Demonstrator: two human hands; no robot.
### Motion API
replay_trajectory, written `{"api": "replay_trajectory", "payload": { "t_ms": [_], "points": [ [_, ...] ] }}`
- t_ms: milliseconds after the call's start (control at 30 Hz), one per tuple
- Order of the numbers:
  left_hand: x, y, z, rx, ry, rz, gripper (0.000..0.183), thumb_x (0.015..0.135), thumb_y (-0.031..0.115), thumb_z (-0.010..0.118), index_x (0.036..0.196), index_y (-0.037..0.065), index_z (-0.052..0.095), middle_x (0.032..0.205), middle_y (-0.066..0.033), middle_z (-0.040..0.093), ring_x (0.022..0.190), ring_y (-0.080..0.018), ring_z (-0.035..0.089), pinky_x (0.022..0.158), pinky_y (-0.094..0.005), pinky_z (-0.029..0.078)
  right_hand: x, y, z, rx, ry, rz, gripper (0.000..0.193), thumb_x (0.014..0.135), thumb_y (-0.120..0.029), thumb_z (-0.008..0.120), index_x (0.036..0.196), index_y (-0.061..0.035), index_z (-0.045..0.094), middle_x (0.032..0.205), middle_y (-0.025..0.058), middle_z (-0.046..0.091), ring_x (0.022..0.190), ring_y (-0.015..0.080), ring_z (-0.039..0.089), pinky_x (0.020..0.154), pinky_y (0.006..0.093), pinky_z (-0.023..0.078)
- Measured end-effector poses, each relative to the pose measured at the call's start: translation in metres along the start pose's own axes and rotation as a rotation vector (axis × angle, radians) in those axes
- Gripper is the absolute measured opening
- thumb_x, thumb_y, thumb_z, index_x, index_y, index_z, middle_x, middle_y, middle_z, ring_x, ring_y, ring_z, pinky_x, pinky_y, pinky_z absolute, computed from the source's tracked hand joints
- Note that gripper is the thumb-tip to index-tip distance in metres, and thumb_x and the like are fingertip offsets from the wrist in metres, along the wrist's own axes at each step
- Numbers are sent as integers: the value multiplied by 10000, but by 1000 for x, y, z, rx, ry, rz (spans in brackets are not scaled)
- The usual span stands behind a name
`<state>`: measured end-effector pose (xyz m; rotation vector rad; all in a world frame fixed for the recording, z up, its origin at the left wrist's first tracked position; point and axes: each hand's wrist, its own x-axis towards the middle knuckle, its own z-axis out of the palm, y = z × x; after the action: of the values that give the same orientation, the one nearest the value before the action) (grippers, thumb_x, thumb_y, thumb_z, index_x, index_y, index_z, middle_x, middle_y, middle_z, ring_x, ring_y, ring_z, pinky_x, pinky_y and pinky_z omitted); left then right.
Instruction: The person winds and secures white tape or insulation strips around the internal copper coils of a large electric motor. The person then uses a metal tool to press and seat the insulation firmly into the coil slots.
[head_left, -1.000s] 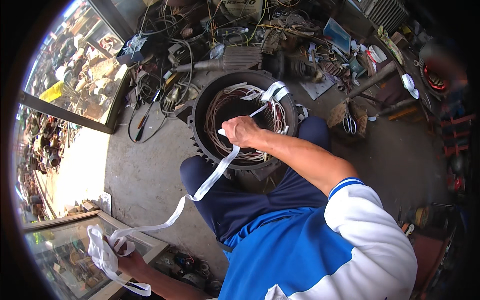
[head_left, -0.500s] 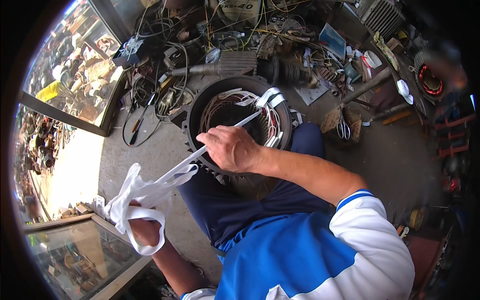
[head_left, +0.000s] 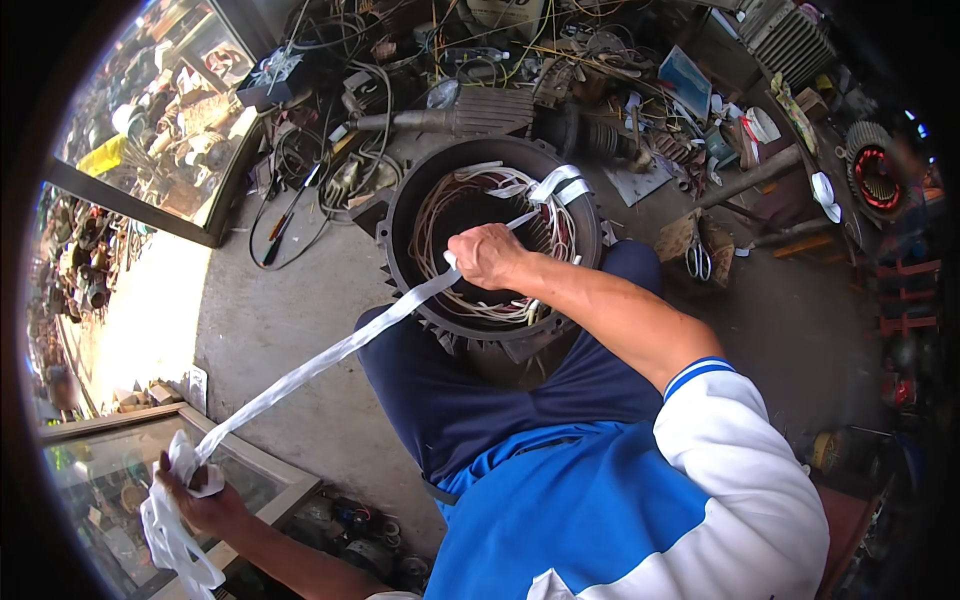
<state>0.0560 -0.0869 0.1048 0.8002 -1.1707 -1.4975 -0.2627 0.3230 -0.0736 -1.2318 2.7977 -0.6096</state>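
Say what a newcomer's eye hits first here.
Probably the white tape, stretched diagonally from the left hand at lower left to the right hand near centre. Next, the dark round housing at upper centre, with looped wires inside. Then the glaring sunlit floor strip at left.

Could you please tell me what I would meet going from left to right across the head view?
Yellow item, left hand with bunched white tape, black-handled tool, right hand over the round metal housing, scissors, red-ringed motor part.
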Motion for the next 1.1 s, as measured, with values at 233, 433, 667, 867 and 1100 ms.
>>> {"api": "replay_trajectory", "payload": {
  "t_ms": [233, 433, 667, 867, 1100],
  "points": [
    [-215, -136, 147, 350, -1114, -440, 476, 992, 416, 695, 1349, 103, 666, 1017, -20, 662, 926, -115, 544, 805, -305, 447, -14, -224, -91, 740, 371, -676, 126, 833, -151, 695, 814, -39, 642, 715, 110, 618, 678, 298, 663, 582, 418, 533],
    [-171, -123, 165, 393, -606, -717, 254, 1035, 283, 664, 998, 36, 618, 792, -7, 610, 752, -118, 553, 704, -288, 462, -23, -212, -107, 505, 460, -717, 284, 861, -181, 669, 1098, -37, 605, 813, 86, 609, 742, 242, 646, 587, 363, 517],
    [36, 30, -47, 368, -167, 444, 358, 917, 211, 745, 1206, 10, 681, 1158, -155, 717, 1023, -286, 703, 874, -404, 584, -14, 32, -13, -292, -32, 183, 247, 919, -108, 564, 1141, -4, 598, 934, 174, 691, 892, 370, 703, 762, 526, 571],
    [72, 44, -117, 594, 230, 624, 413, 1003, 295, 670, 1279, -10, 646, 1129, -134, 710, 1018, -247, 689, 888, -385, 568, -10, 39, 2, -226, -76, 209, 235, 893, -128, 537, 832, -45, 748, 866, 207, 750, 832, 372, 751, 727, 491, 593],
    [-149, -123, 105, -103, -680, -552, 494, 1076, 399, 562, 1414, 40, 593, 1236, -58, 636, 1079, -154, 604, 924, -316, 496, 2, -148, -81, 287, 421, -419, 192, 797, -156, 727, 723, -37, 595, 677, 128, 620, 619, 323, 662, 547, 413, 536]
  ]
}}
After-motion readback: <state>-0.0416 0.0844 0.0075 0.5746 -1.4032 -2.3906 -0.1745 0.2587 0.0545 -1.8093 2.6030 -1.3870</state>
